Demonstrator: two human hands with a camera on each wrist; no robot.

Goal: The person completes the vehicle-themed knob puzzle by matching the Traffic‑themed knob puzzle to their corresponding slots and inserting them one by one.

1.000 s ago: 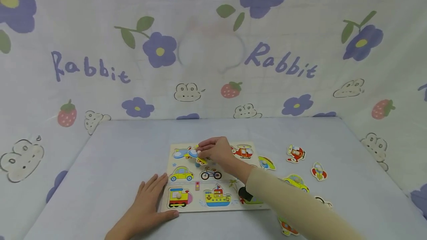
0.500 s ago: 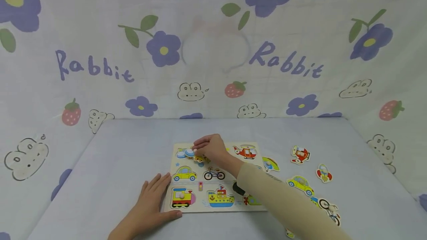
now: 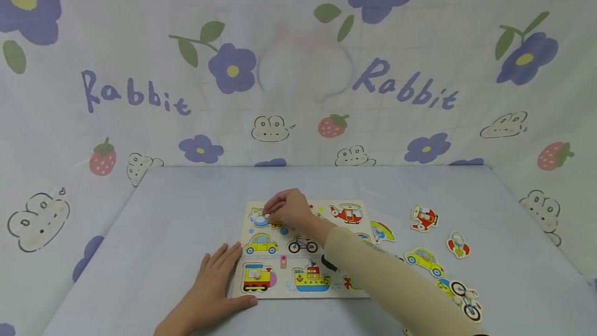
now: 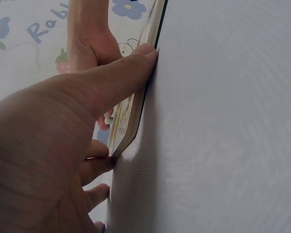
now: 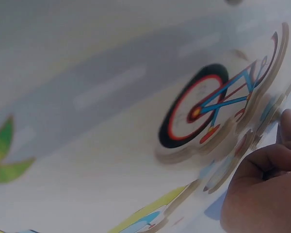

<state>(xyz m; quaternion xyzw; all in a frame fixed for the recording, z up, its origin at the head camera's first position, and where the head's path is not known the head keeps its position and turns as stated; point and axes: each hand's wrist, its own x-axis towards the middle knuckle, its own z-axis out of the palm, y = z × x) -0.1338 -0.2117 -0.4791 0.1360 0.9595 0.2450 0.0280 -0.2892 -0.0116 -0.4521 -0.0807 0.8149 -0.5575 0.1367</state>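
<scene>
The person's right hand (image 3: 291,211) pinches a blue-and-yellow airplane puzzle piece (image 3: 259,221); the left hand (image 3: 211,288), thumb spread wide, touches the wooden peg-puzzle board (image 3: 284,276) to its right.

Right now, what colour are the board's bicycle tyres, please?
The tyres are black, clearest in the right wrist view.

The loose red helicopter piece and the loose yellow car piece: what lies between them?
In the head view, only bare table lies between the helicopter piece and the car piece.
</scene>
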